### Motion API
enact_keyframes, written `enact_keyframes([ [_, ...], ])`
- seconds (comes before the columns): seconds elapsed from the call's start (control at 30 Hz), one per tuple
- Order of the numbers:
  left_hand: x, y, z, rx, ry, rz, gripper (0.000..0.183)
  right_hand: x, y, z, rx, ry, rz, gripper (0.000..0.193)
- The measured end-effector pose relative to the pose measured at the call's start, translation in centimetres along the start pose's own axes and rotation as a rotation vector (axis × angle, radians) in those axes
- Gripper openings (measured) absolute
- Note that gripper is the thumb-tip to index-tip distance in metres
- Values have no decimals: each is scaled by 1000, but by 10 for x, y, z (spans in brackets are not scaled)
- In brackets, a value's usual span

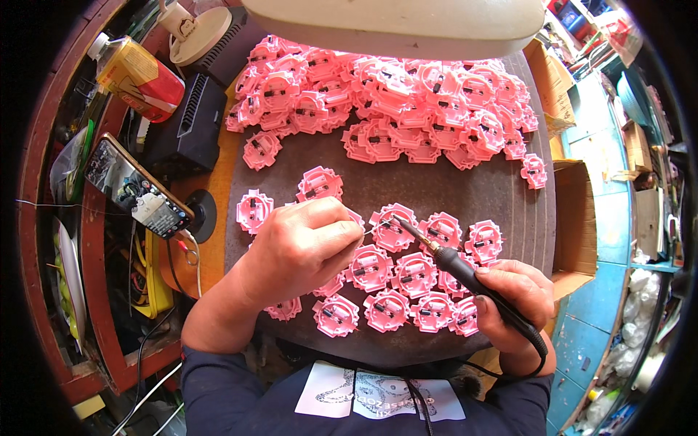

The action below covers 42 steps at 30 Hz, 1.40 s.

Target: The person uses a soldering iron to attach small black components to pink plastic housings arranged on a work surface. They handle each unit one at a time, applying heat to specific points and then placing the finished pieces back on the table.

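Observation:
My right hand (518, 299) grips the black handle of a soldering iron (471, 275), its cord looping down past my wrist. The iron's tip touches or hovers just over a pink plastic housing (390, 238) with small black and metal parts inside. From the other side my left hand (304, 240) is closed in a pinch. A short bit of thin silvery wire (374, 228), seemingly solder, sticks out of its fingers toward the iron's tip. Around and below both hands lie several similar pink housings (414, 275) in loose rows. My left hand partly covers some of them.
A large heap of pink housings (392, 102) fills the far part of the dark board (305, 156), under a pale lamp head (400, 25). At left stand a phone (138, 185) on a stand, a drink bottle (142, 76) and black boxes. A cardboard box (574, 218) sits right.

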State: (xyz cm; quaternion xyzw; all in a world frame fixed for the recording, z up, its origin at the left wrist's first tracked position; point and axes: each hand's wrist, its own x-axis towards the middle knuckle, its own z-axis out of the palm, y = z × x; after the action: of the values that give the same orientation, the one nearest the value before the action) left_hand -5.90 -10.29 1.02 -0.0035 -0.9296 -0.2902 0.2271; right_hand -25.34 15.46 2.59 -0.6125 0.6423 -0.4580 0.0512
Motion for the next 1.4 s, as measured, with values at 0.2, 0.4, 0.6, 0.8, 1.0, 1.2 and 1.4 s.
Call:
enact_keyframes([
  [0.2, 0, -1, 0, -6, -21, 0, 25, -1, 0, 0, 21, 2, 6, 35],
  [0.4, 1, -1, 1, 10, -12, -4, 20, -2, 1, 1, 13, 10, 3, 34],
  [0.6, 1, -2, 2, -4, -12, 7, 23, -1, 0, 0, 22, 7, -1, 34],
  [0.8, 1, -2, 2, 6, -33, -9, 23, -1, 1, 1, 22, 5, -6, 34],
  [1.0, 1, -3, 2, -1, -33, -18, 24, -5, -1, 2, 29, 19, 56, 27],
  [1.2, 1, -2, 1, 5, -42, -24, 24, -2, 0, 0, -6, 22, 6, 34],
  [1.4, 2, -3, 2, 0, -52, -26, 23, -3, 1, 1, 23, 8, 4, 36],
])
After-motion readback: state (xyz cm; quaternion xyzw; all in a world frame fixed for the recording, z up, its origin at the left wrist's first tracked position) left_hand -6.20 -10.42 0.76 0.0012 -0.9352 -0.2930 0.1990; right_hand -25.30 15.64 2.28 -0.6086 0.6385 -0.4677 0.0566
